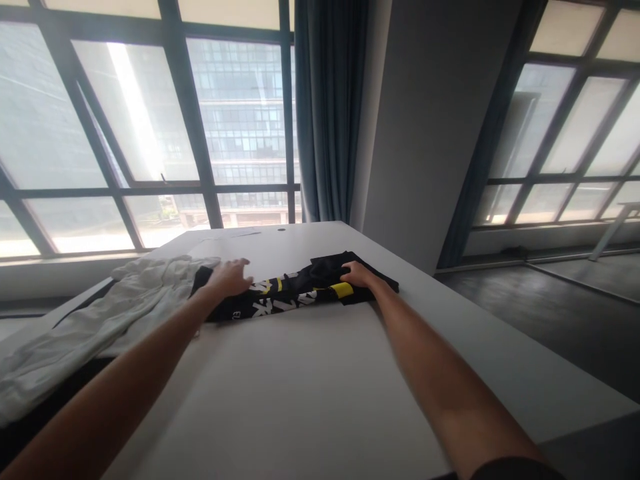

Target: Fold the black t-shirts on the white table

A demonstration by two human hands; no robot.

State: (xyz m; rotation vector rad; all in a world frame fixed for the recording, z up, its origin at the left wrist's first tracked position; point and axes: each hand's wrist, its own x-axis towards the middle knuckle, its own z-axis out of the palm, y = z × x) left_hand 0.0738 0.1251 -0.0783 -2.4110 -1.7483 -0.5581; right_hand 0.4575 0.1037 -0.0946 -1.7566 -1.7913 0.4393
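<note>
We have both arms stretched out over a white table (310, 387), and a folded black garment (300, 287) lies across its far part. Our left hand (230, 277) rests flat on the garment's left end, fingers spread and loose, gripping nothing. Our right hand (357, 273) presses on the right end, fingers curled down onto the cloth just beside a yellow patch (342, 289); whether it pinches the fabric we cannot tell. The garment carries white block lettering (280, 305) and yellow marks along its near edge, but the print is creased and too small to read. A crumpled white cloth (100, 320) lies on the table to the left, touching the black garment. Beyond the table stand large windows (150, 133) and a dark curtain (327, 107)
</note>
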